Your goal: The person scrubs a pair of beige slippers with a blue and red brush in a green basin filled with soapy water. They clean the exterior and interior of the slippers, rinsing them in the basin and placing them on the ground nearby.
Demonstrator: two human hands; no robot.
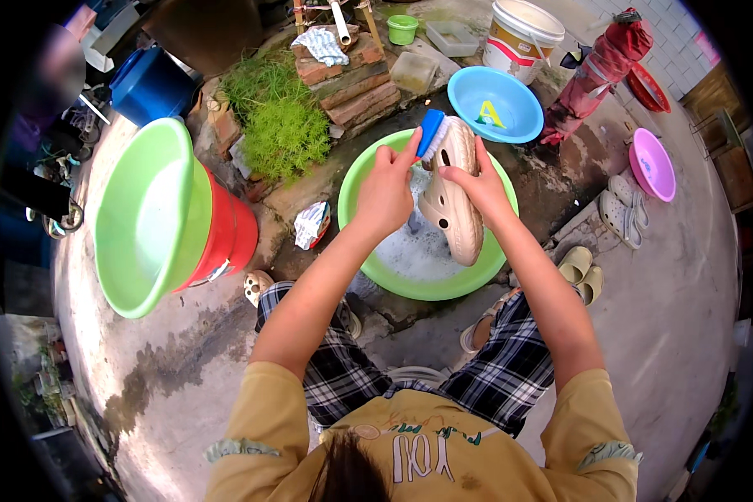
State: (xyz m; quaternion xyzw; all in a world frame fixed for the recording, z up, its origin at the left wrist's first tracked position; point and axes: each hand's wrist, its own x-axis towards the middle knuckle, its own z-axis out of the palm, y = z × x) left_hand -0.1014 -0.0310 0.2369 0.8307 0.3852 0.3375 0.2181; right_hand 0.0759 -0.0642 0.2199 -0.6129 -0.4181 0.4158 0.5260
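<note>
My left hand [385, 194] is closed round a blue scrub brush [431, 132], its white bristles against the side of a beige clog [453, 201]. The clog is tilted on its side, with round holes along its upper. My right hand [479, 186] grips the clog from its right side, thumb across it. Both hands are above a green basin [433, 289] that holds sudsy water [410, 249].
A green basin [109, 226] leans on a red bucket [226, 226] at the left. Beyond are a blue basin [498, 92], a white paint bucket [519, 42], bricks [360, 84] and green plants [284, 134]. Clogs [619, 217] and a pink basin [653, 166] lie right.
</note>
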